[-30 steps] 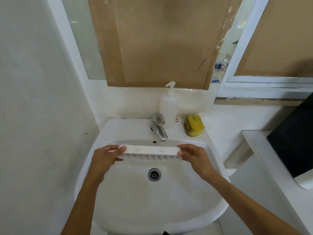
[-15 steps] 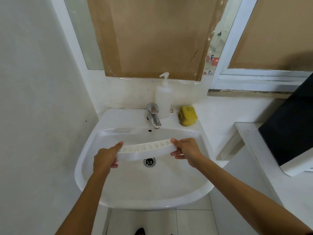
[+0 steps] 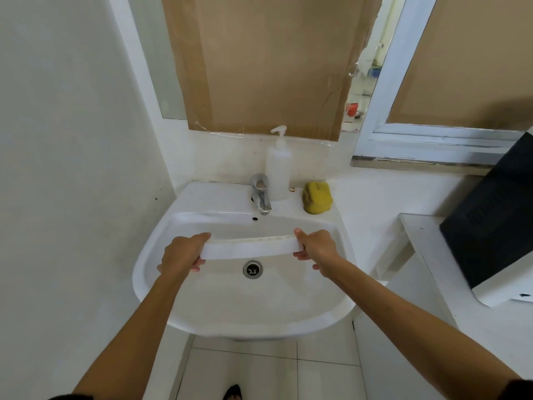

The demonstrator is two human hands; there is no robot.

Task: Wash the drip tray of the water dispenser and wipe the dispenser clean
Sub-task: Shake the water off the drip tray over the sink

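A long white drip tray (image 3: pixel 251 249) with a slotted grille hangs level over the white sink basin (image 3: pixel 219 310), just above the drain (image 3: pixel 253 269). My left hand (image 3: pixel 184 256) grips its left end and my right hand (image 3: pixel 317 249) grips its right end. The tray's front wall faces me and the grille shows along its far top edge. The chrome tap (image 3: pixel 260 196) stands behind the tray with no water running. At the right edge, the black and white body of the water dispenser (image 3: pixel 490 226) sits on a white counter.
A white pump bottle (image 3: pixel 278 168) and a yellow sponge (image 3: pixel 316 197) sit on the sink's back ledge. Cardboard (image 3: pixel 259 64) covers the mirror above. A plain wall closes in on the left. A white counter (image 3: pixel 427 249) stands right of the sink. Tiled floor lies below.
The tray has been turned and lowered from near the tap to over the drain. My view has pulled back from the sink, showing more floor.
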